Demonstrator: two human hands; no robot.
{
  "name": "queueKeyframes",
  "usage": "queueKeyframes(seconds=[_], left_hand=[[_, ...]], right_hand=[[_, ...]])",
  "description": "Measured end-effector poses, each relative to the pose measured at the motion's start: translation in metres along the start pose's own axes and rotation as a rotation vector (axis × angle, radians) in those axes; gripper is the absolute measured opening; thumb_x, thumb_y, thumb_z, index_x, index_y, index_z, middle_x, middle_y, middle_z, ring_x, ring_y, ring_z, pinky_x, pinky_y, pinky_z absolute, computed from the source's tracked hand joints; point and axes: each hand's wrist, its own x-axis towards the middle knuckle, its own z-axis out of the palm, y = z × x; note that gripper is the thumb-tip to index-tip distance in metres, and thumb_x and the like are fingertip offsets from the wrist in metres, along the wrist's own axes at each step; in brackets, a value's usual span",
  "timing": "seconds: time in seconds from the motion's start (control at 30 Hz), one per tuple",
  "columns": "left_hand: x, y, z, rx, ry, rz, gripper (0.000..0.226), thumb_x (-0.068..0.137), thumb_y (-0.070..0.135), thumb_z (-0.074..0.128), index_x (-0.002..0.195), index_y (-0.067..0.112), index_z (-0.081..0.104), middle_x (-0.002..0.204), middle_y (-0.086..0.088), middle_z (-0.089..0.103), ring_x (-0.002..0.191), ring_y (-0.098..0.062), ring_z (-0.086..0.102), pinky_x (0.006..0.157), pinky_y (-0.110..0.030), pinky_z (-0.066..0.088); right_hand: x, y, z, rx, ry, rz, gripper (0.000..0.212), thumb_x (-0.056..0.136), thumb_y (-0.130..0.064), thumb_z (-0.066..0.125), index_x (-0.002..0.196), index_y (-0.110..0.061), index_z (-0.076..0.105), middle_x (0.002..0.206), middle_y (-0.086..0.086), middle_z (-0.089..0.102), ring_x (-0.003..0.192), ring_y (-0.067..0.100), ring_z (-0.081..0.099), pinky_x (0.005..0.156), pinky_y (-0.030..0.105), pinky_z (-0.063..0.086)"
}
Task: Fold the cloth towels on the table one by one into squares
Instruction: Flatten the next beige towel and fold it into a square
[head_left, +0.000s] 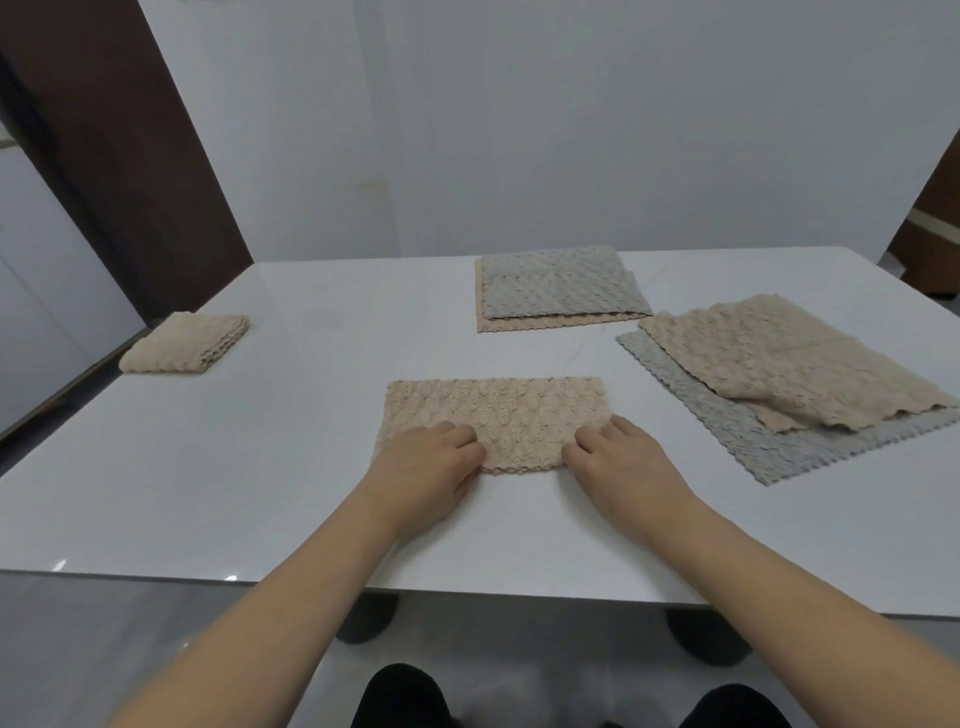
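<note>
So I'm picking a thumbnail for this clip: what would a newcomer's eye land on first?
First the two hands, left hand and right hand, at the near corners of a beige towel lying as a rectangle at the table's centre. Next, the loose beige-on-grey pile at right and a neat folded square far left.

head: worn on person's head | faces forward and down | close over near edge of white table (260, 493) | far wall in view | single view
</note>
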Motion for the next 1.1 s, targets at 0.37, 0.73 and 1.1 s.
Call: queueKeyframes(seconds=[0.37,0.73,1.1], left_hand=[[0.007,0.004,-0.017,-0.110,-0.130,-0.117,0.021,0.083,0.028,0.045,0.074,0.018,0.061,0.083,0.009,0.054,0.078,-0.016,0.053,0.059,-0.034,0.048],[0.058,-0.003,0.024,-0.450,-0.031,-0.578,0.045,0.107,0.028,0.029,0.148,0.016,0.042,0.155,-0.001,0.041,0.145,-0.017,0.031,0.118,-0.027,0.018],[0.055,-0.023,0.039,-0.206,-0.264,-0.531,0.058,0.106,0.044,0.015,0.159,0.021,0.012,0.166,0.005,0.010,0.153,-0.017,0.003,0.123,-0.041,-0.002]], right_hand=[[0.014,0.005,-0.022,0.234,-0.204,0.123,0.024,0.088,-0.029,0.045,0.083,-0.018,0.066,0.088,-0.004,0.057,0.087,0.021,0.059,0.064,0.033,0.049],[0.086,-0.031,0.029,0.407,-0.388,0.475,0.056,0.102,-0.041,0.013,0.155,-0.025,0.011,0.163,0.001,0.008,0.149,0.023,0.004,0.120,0.048,0.000],[0.082,-0.021,0.041,0.431,-0.353,0.494,0.055,0.102,-0.042,0.011,0.155,-0.029,0.011,0.163,-0.004,0.005,0.150,0.017,-0.002,0.120,0.043,-0.005]])
